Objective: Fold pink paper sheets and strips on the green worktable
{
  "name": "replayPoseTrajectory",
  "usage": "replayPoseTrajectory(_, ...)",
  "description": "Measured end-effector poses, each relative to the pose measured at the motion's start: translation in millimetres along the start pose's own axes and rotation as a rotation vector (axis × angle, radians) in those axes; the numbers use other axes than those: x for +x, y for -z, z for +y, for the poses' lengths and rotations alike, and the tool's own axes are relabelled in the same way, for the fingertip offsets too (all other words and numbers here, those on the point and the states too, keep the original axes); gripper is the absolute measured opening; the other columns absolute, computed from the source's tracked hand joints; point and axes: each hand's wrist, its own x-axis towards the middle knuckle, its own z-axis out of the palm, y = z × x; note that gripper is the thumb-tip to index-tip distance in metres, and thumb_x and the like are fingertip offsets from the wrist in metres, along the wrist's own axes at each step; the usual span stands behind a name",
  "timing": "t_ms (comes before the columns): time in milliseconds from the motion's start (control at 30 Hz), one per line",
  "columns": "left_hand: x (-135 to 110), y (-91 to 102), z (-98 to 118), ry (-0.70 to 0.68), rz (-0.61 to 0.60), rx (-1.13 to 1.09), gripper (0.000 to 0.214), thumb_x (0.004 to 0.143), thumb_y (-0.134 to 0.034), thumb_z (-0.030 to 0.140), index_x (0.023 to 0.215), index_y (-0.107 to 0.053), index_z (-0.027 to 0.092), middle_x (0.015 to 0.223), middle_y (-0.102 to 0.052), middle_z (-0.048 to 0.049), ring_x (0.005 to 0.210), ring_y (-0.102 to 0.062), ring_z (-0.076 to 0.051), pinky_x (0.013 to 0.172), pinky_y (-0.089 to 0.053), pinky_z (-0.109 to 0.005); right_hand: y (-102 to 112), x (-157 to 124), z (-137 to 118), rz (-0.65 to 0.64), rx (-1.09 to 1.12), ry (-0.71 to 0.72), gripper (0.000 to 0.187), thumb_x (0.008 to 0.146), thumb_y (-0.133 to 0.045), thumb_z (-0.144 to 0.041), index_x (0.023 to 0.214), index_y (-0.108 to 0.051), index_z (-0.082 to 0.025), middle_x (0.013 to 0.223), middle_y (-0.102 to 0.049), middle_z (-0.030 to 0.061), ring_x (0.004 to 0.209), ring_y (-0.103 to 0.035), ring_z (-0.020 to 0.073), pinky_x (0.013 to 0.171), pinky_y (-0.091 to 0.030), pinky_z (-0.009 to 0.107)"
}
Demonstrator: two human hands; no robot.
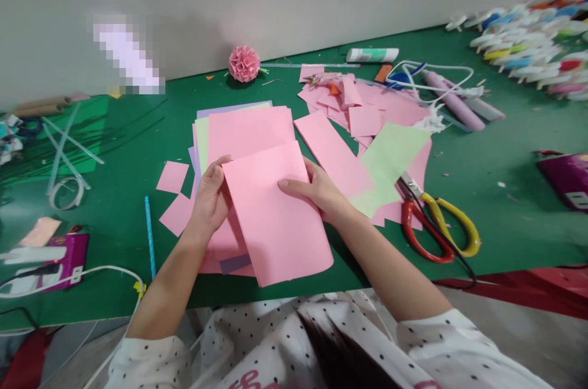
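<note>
The left hand (212, 192) and right hand (320, 192) grip the pink paper (282, 223), its long axis toward the green table's (514, 236) near edge.

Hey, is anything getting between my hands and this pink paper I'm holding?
Nothing visible does: your left hand holds the pink paper at its upper left corner, and your right hand holds its right side. The stack of coloured sheets lies beneath, not in between.

One folded pink bundle (285, 220), one paper ball (244, 64), two purple boxes (76, 251)
</note>
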Motion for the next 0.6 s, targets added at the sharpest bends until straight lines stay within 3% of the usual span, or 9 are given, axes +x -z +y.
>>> replayPoseTrajectory(333,0.3,-2.7,1.9,0.01,0.026,0.011,0.036,0.078,-0.085,0.053,0.104,-0.076,0.029,0.103,-0.077,-0.0016,0.099,-0.072,-0.02,0.087,-0.057,-0.034,0.0,-0.3,0.3,0.016,0.008,-0.009,0.071,0.06,-0.094,-0.041,0.121,-0.061,-0.026,0.127,-0.075,0.0096,0.116,-0.072,0.0355,0.096,-0.061,0.053)
replayPoseTrajectory(600,1.4,-2.5,3.2,-0.004,0.022,0.022,0.033,0.078,-0.086,0.05,0.096,-0.075,0.026,0.094,-0.074,0.0005,0.087,-0.07,-0.015,0.083,-0.055,-0.029,2.7,0.0,1.7,0.02,-0.049,-0.03,0.059,0.061,-0.094,-0.044,0.11,-0.067,-0.024,0.113,-0.079,0.0094,0.103,-0.076,0.0347,0.091,-0.062,0.052)
